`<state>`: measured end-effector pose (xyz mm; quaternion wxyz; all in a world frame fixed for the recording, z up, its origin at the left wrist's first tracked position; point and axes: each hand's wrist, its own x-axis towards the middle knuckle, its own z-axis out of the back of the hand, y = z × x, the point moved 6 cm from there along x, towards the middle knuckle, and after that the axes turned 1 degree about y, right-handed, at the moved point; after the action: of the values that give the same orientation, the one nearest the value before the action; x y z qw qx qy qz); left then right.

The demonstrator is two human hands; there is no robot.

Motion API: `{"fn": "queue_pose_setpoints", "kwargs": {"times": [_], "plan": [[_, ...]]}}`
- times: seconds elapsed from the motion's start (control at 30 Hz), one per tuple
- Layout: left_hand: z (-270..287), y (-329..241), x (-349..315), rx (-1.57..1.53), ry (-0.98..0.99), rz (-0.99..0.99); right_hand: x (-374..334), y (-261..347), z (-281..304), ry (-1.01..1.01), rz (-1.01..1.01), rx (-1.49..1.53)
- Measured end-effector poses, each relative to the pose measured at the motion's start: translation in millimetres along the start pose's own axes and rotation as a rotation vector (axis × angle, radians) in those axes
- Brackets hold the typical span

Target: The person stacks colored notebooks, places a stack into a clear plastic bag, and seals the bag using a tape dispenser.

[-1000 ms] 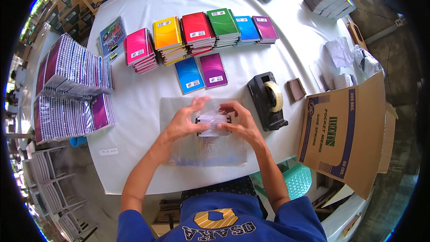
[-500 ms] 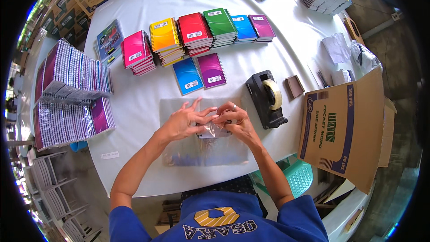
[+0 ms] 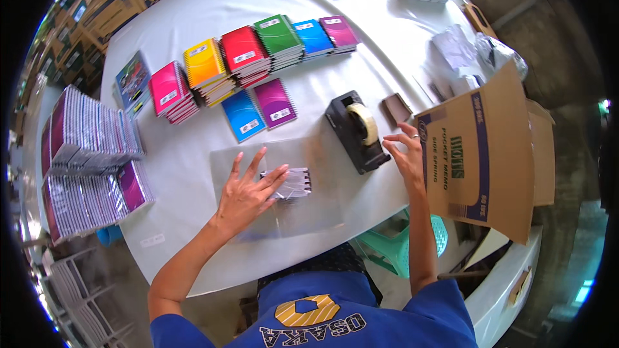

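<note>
On my smooth white surface (image 3: pixel 180 209), six spiral-notebook stacks (image 3: pixel 245 51) cross the upper frame. Below lies one clear plastic sheet (image 3: pixel 316 214). My left grip (image 3: pixel 242 198), fingers spread apart, touches the block-shaped paper bundle (image 3: pixel 294 184) at centre; its long axis runs left-right, dark coils rightward. I cannot tell whether my right grip (image 3: pixel 407 158), mid-right, is clamped on anything.
</note>
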<state>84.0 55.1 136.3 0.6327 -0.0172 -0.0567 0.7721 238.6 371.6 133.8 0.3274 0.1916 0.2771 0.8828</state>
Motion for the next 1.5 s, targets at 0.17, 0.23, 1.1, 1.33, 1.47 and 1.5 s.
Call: {"fn": "queue_pose_setpoints", "kwargs": {"times": [0.17, 0.23, 1.1, 1.33, 1.47, 1.5], "plan": [[-1, -2, 1, -0.003, 0.0, 0.016, -2, -74, -35, 0.459, -0.466, 0.408], [-1, -1, -1, -0.025, 0.013, 0.039, -14, -74, -45, 0.602, -0.619, 0.577], [-4, -4, -9, -0.044, -0.053, 0.004, -169, 129, -155, 0.162, -0.766, 1.026], [-4, 10, 28, -0.503, 0.027, 0.1, -163, 116, -157, 0.004, -0.378, 0.589], [-30, 20, 43, -0.717, 0.203, 0.098, -157, 65, -178, 0.246, -0.304, 0.237], [-33, 14, 37, -0.751, 0.249, 0.033, -161, 47, -178, 0.286, -0.434, 0.547]]}}
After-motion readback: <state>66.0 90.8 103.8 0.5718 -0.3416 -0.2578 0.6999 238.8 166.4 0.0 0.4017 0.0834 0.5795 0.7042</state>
